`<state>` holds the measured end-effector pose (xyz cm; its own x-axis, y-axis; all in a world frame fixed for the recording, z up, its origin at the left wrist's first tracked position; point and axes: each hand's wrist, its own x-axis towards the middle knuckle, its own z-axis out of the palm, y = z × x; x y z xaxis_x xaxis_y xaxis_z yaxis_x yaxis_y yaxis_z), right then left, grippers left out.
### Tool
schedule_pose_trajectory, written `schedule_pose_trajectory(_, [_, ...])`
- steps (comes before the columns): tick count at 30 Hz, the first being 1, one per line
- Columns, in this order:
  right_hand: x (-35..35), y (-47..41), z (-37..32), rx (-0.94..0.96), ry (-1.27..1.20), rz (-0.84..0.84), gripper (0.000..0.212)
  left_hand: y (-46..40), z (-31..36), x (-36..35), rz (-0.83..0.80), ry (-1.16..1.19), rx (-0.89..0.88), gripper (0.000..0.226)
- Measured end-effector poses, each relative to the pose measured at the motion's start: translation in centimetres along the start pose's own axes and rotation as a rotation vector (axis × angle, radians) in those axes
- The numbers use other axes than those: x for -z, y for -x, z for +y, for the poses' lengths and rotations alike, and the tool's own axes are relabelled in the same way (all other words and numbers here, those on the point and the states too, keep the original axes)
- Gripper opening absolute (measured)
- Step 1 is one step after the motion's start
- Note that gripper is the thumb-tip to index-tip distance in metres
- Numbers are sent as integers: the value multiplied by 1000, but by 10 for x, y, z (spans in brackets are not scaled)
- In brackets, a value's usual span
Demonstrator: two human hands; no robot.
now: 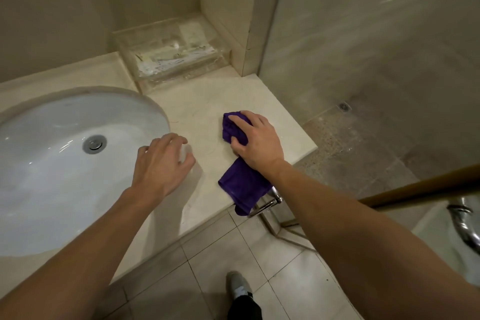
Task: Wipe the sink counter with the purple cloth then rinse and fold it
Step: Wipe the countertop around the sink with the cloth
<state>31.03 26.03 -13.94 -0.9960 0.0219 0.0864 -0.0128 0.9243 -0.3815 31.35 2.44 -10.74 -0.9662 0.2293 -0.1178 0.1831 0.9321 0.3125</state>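
On purple cloth, curled right hand

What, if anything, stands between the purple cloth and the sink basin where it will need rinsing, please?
Nothing solid blocks the way. The right hand presses the purple cloth on the counter. Between it and the basin lies only bare counter, with the left hand over the basin's near rim.
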Motion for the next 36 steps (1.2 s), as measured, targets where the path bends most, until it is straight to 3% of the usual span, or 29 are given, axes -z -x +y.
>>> schedule_pose_trajectory(6, [-8, -4, -21, -55, -19, 11, 54, -7, -3, 7, -7, 1, 19, 41])
schedule_pose_trajectory(13, [-45, -1, -99, 124, -54, -41, 54, 8, -40, 19, 9, 9, 37, 43])
schedule_pose_trajectory(19, [-83, 28, -183, 240, -92, -60, 45, 54, -100, 34, 46, 65, 124, 40])
schedule_pose_trajectory(30, [-129, 127, -323, 379, -114, -163, 49, 171, -228, 68, 106, 92, 358, 44])
schedule_pose_trajectory(36, [-158, 153, -395, 320, -180, -125, 55, 232, -291, 81, 171, 145, 507, 43])
